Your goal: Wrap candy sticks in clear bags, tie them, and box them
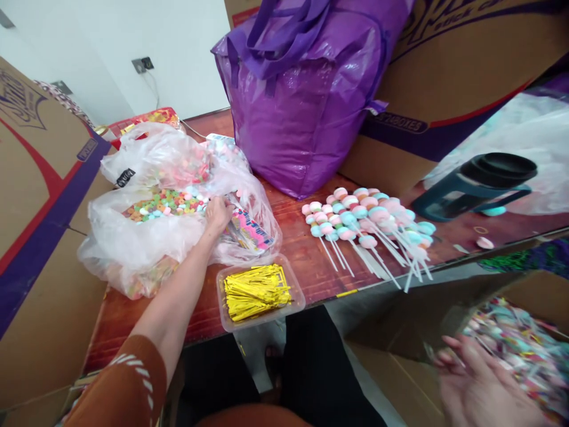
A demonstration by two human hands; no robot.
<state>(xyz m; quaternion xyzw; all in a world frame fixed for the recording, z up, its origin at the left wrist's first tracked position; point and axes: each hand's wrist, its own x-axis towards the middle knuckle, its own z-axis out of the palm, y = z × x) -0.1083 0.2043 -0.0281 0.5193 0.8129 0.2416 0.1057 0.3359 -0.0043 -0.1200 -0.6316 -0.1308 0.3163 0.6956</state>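
My left hand (217, 213) reaches into the plastic bags. Its fingers are pinched together at the edge of a stack of printed pink and blue wrappers (251, 228); what lies between the fingertips is hidden. Beside it an open clear bag (155, 228) holds small colourful ring-shaped candies (178, 203). My right hand (482, 373) is by the open cardboard box (391, 367) at the lower right, its fingers loosely curled and apart, slightly blurred, with nothing clear in them. Many wrapped candies (520, 344) fill that box.
A clear tray (299, 299) of yellow twist ties (255, 293) stands at the table's front edge. Pink and blue marshmallow sticks (368, 219) lie to its right, near a dark teal mug (466, 187). Behind stand a purple bag (293, 118) and large cartons (484, 71).
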